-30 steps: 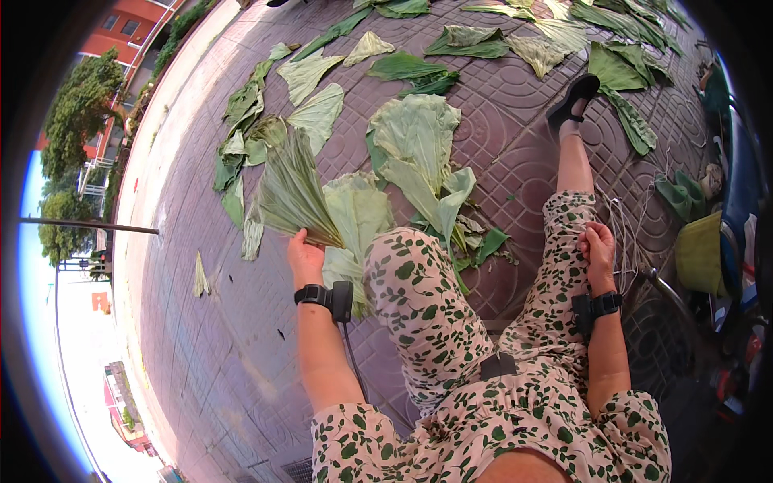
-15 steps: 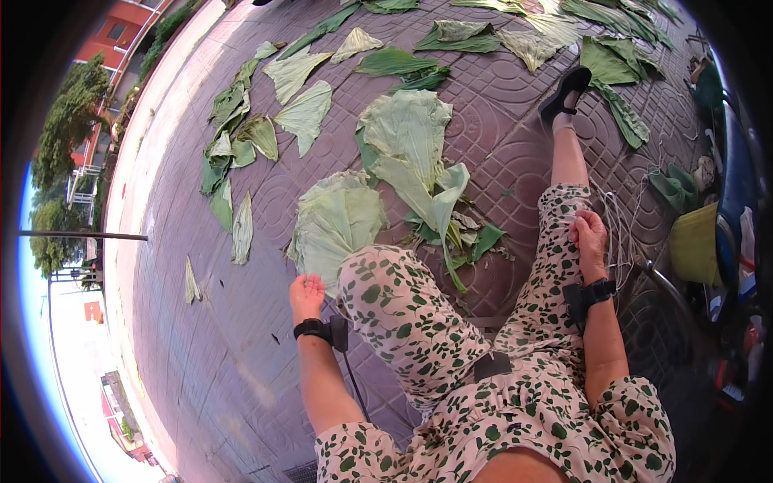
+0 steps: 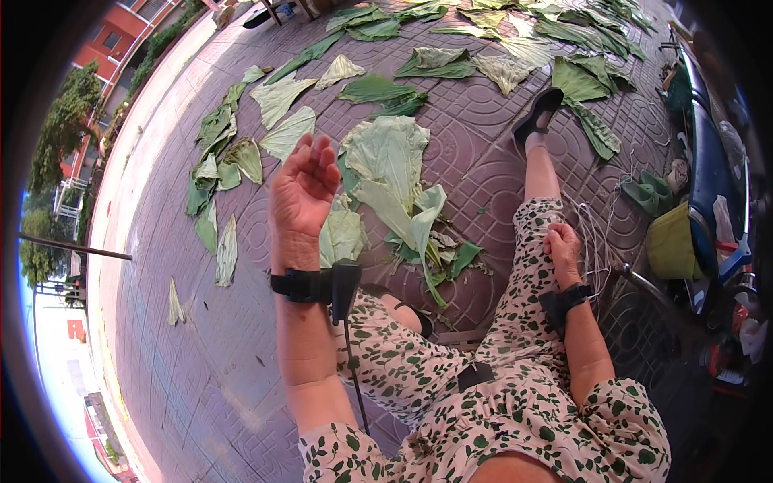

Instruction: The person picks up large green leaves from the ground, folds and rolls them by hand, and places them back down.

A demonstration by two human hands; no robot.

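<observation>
My left hand (image 3: pixel 307 193) is raised in the air, palm up, its fingers slightly curled and apart with nothing in them. Behind it, a wide pale green leaf (image 3: pixel 342 235) lies on the paving, partly hidden by the hand and wrist. Farther ahead is another big wilted leaf (image 3: pixel 390 149), with a long folded leaf (image 3: pixel 425 217) draped below it over a small heap of leaf scraps (image 3: pixel 463 256). My right hand (image 3: pixel 564 251) rests closed on my right leg; nothing shows in its fingers. Pale strings (image 3: pixel 594 245) hang beside it.
More leaves (image 3: pixel 435 63) are spread over the patterned paving (image 3: pixel 483 153) at the far side and left. On the right are a yellow-green bucket (image 3: pixel 671 244), a green cloth-like item (image 3: pixel 648 191) and a blue vehicle-like body (image 3: pixel 710 153). A dark strap-on device (image 3: pixel 310 286) sits on my left wrist.
My left hand has risen from beside my left knee, up and toward me. That knee has lowered and shifted, so my left shoe now shows. My right hand stays closed on the leg.
</observation>
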